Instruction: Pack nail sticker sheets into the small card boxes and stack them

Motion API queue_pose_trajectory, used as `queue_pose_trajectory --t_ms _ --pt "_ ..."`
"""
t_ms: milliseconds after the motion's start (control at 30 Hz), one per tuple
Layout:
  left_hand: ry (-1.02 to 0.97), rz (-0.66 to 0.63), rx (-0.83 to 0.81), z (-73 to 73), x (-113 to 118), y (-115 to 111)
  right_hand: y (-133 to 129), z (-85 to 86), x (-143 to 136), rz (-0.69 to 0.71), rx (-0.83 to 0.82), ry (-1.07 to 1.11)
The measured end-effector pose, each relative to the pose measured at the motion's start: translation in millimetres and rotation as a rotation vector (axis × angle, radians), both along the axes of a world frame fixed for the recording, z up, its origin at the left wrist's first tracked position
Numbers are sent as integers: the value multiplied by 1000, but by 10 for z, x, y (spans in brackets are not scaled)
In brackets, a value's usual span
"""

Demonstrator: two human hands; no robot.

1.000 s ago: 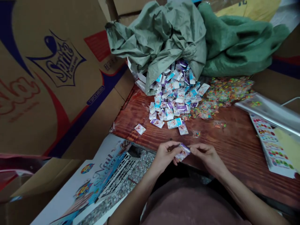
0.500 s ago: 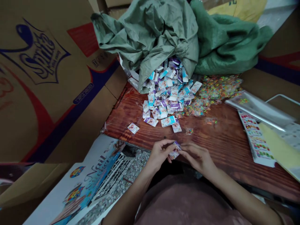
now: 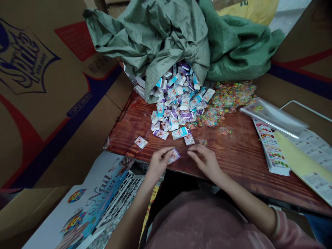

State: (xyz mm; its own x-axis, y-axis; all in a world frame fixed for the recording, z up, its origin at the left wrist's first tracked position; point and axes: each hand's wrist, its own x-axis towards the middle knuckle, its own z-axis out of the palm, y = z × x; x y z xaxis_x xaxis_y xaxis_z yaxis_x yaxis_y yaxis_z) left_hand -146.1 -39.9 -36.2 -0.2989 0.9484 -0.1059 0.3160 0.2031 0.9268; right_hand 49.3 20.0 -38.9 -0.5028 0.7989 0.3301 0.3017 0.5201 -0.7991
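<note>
My left hand [image 3: 158,163] pinches a small purple and white box [image 3: 174,156] over the front edge of the wooden table [image 3: 228,152]. To the right of it, my right hand [image 3: 206,160] is apart from the box, thumb and fingers parted, with nothing visible between them. Just beyond my hands lies a pile of small white, blue and purple boxes [image 3: 185,102]. One box [image 3: 141,142] lies by itself at the left. Near my right fingertips is a small clear packet [image 3: 204,142] with colourful bits.
Behind the pile sits a grey-green sack [image 3: 166,31], beside a darker green one [image 3: 238,45]. Colourful packets [image 3: 228,97] spread right of the boxes. Plastic sleeves [image 3: 275,116] and sticker sheets [image 3: 272,148] lie at the right. A large carton [image 3: 70,138] stands left.
My hands have come apart. The box has stayed in my left hand, while my right hand has let go of it and opened. The view has shifted slightly.
</note>
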Motion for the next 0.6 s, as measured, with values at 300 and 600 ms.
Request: queue_pose_trajectory --t_ms 300,600 --pt "929 63 -247 137 -419 111 433 -202 -319 -257 194 -570" --pt "-570 14 -67 125 690 366 58 184 116 -105 4 -56"
